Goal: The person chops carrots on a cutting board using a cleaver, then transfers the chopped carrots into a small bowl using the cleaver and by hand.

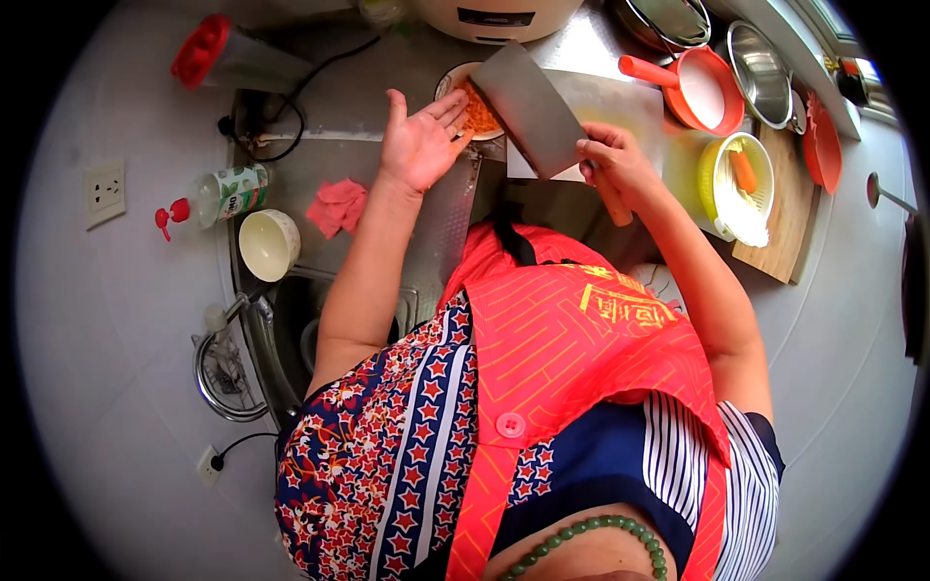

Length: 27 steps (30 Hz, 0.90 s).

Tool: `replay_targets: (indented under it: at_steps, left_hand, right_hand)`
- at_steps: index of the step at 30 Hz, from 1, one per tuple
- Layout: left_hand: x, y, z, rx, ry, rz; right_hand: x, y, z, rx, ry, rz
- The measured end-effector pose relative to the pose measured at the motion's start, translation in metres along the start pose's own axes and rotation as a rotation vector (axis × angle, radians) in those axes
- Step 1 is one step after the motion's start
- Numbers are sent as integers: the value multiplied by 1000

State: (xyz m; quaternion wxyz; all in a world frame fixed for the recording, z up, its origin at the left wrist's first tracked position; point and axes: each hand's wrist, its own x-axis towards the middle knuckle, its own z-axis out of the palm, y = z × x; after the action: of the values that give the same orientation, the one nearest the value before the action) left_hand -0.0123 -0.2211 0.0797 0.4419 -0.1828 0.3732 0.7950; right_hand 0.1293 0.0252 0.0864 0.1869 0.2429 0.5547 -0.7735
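Note:
My right hand (620,167) grips the wooden handle of a cleaver (531,108), its broad blade pointing up and to the left. My left hand (422,143) is open with the palm up and the fingers spread, just left of the blade. Between the hand and the blade, a plate (448,81) holds shredded orange food (479,114), probably carrot; the blade hides part of both. Behind the blade lies a pale cutting board (625,102), partly covered by my right hand and the cleaver.
At right stand a yellow basket (710,184) with food in it, a red pan (699,89), a steel bowl (759,73) and a wooden board (775,247). To the left are a pink cloth (336,207), a cream bowl (269,245), a bottle (232,194) and the sink (263,339).

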Motion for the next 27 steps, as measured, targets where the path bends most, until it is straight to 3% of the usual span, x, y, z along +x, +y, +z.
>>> replay_targets:
  at_steps: [6, 9, 12, 15, 19, 23, 27]
  left_hand:
    - [-1, -1, 6, -225, -149, -120]
    - [7, -7, -7, -562, -771, -261]
    - [-8, -6, 11, -325, -216, -185]
    - [-14, -11, 8, -279, -155, -147]
    - [-4, -19, 15, -236, -61, -11]
    - [9, -19, 11, -286, -103, 19]
    - [16, -23, 6, -163, -11, 122]
  right_hand:
    - [-34, -18, 8, -49, -19, -52]
    - [-37, -13, 9, -120, -34, -72]
    - [-31, -4, -5, -173, 36, -110]
    - [-36, -1, -16, -264, 155, -111]
    - [-48, -21, -11, -106, 20, -38]
    - [-48, -31, 7, -87, -239, 10]
    - [-41, -29, 14, -238, -260, 30]
